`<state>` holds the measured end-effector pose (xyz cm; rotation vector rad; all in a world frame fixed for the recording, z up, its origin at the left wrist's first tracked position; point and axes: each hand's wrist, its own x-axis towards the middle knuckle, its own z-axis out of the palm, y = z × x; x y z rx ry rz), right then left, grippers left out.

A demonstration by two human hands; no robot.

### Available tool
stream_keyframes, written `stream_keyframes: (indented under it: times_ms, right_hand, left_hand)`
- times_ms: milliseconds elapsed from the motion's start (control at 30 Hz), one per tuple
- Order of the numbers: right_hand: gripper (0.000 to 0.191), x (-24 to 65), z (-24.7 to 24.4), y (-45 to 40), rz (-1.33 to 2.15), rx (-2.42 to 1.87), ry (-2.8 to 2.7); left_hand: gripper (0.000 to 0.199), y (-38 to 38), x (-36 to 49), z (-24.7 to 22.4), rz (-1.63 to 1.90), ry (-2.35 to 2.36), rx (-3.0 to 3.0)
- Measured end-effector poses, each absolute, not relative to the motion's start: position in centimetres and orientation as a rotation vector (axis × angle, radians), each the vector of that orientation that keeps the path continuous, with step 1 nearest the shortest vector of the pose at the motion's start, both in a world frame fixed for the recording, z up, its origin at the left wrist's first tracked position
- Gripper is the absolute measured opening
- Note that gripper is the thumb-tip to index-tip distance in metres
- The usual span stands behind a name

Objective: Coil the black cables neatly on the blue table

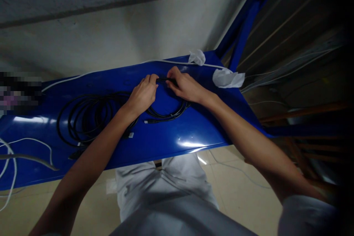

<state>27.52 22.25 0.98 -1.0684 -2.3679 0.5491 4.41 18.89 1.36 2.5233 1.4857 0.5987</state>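
A black cable (177,112) lies in a loose coil on the blue shelf, its plug end (151,121) with a pale tip pointing left. My left hand (144,94) is closed on the far side of this coil, knuckles up. Just to its right, my right hand (181,84) pinches the same stretch of cable between thumb and fingers. A short dark run of cable shows between the two hands. Left of my left hand, a bigger coil of black cable (72,121) rests on the shelf, partly covered by my left forearm. A pale-tipped connector (131,135) sticks out beside that forearm.
The blue shelf (204,132) meets a wall at the back. A white cable (80,76) runs along its rear edge. Crumpled white wrappings (228,78) lie at the right corner by a blue post (245,33). White and grey cables (27,158) hang over the left front.
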Motion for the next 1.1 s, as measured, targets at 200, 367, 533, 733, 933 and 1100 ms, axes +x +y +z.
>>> stream_keyframes:
  times_ms: [200, 367, 533, 733, 933, 1100]
  right_hand:
    - [0.037, 26.7, 1.5, 21.4, 0.535, -0.943, -2.330]
    - [0.034, 26.5, 1.9, 21.2, 0.702, -0.981, -2.164]
    - [0.040, 26.4, 2.2, 21.2, 1.087, -0.943, -1.943]
    - [0.043, 26.4, 2.8, 21.1, 1.363, -0.881, -1.835]
    - [0.049, 26.8, 2.8, 21.3, 1.617, -0.875, -1.852]
    - [0.046, 27.4, 3.0, 21.5, 1.666, -0.822, -1.873]
  left_hand:
    - [0.024, 19.0, 4.7, 1.4, 0.794, 1.313, 2.409]
    - [0.021, 18.9, 5.1, 1.5, 0.923, 1.219, 2.369]
    - [0.020, 18.8, 5.3, 1.7, 0.972, 1.212, 2.369]
    - [0.027, 18.8, 5.3, 1.7, 1.026, 1.236, 2.369]
    - [0.031, 18.5, 5.5, 2.2, 1.038, 1.278, 2.377]
    - [0.030, 18.5, 5.6, 2.5, 1.075, 1.288, 2.382]
